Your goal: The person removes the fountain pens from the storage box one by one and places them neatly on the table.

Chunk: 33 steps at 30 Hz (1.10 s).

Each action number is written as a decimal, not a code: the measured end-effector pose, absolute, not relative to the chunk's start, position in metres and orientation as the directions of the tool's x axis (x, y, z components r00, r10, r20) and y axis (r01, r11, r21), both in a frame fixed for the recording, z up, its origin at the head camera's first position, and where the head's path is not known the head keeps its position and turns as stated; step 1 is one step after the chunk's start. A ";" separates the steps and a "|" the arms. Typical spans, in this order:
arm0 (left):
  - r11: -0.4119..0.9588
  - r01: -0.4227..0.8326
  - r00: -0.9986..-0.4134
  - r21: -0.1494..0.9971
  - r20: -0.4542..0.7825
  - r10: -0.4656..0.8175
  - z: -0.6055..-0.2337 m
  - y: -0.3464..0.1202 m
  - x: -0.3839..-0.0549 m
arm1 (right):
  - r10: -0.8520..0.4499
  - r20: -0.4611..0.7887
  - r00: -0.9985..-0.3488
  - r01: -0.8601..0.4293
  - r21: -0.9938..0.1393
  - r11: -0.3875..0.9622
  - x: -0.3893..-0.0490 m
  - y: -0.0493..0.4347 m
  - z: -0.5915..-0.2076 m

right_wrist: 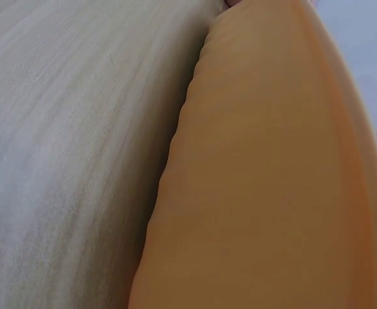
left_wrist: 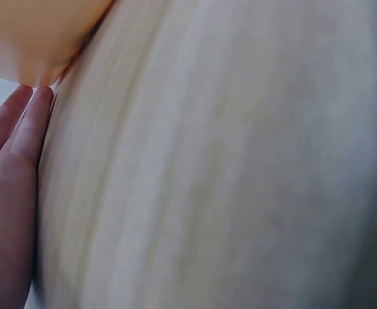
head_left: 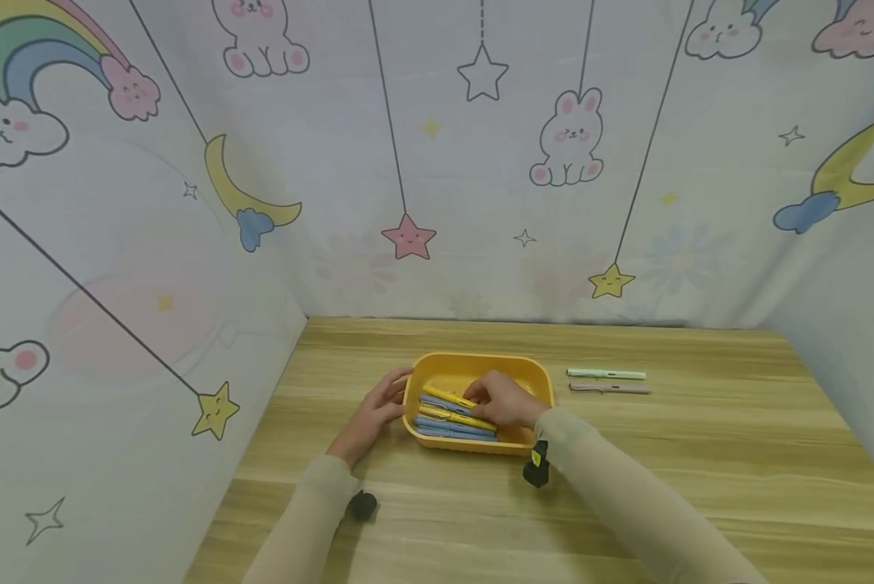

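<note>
Head view: an orange-yellow tray (head_left: pixel 481 357) stands on a wood-grain table (head_left: pixel 736 422), near the printed white backdrop (head_left: pixel 466 186). The left hand (head_left: pixel 371 414) is at the tray's left end, fingers extended and touching the outside of the wall; they are not clamped on anything. The right hand (head_left: pixel 504 399) reaches over the right part of the tray, well apart from the left, its fingers bent at the right end of the uppermost yellow pen (head_left: pixel 447 396). Whether it pinches that pen or only touches it cannot be told. Below this lie a second yellow pen (head_left: pixel 455 417) and several blue pens (head_left: pixel 455 434), side by side and roughly parallel in the tray's left and middle part. Outside the tray, to its right, a pale green pen (head_left: pixel 612 374) and a mauve pen (head_left: pixel 615 388) lie parallel on the table, near each other but apart. A dark device sits at each wrist. Left wrist view: straight fingers meet the tray's underside edge; the table fills most of the frame, blurred. Right wrist view: the tray's outer wall occupies the centre, beside the table; only slivers of skin show at the top and right edges.
</note>
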State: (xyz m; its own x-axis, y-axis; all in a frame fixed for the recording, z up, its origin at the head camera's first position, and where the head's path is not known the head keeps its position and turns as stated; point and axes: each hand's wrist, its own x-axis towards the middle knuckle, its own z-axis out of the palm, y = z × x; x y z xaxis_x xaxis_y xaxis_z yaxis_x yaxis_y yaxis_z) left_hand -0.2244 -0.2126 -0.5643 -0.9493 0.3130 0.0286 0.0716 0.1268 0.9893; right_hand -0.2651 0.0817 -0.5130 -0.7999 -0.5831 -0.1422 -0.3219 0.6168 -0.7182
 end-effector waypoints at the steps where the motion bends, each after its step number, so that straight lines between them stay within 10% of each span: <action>1: 0.125 0.074 -0.949 0.989 0.031 0.315 -0.565 -0.213 -0.225 | -0.580 -0.142 -0.802 -0.321 -0.717 0.619 -0.265 0.082 -0.513; 33: 0.148 0.040 -0.957 0.988 -0.004 0.289 -0.565 -0.212 -0.223 | -0.502 -0.143 -0.853 -0.254 -0.727 0.638 -0.261 0.086 -0.508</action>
